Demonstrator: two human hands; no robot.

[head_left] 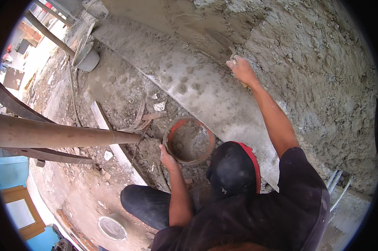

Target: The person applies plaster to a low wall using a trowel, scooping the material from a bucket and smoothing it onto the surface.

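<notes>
My right hand [241, 70] is closed round the handle of a plastering trowel [220, 38], its arm stretched far forward. The trowel's thin blade lies against the wet, grey-plastered wall [168, 19]. To its right the wall [306, 62] is rough and lumpy. Lower down, my left hand [170, 160] grips the left rim of a round bucket with an orange inner wall [179, 125]. Grey mortar [189, 140] sits inside it. The bucket stands beside my bent knee [230, 169], against the concrete ledge.
A concrete ledge [189, 83] runs along the wall's foot. A thick bamboo pole [63, 130] and a plank [103, 119] lie to the left. Grey buckets stand at the far left [88, 60] and lower left [112, 228]. Rubble and wood scraps [143, 119] litter the ground.
</notes>
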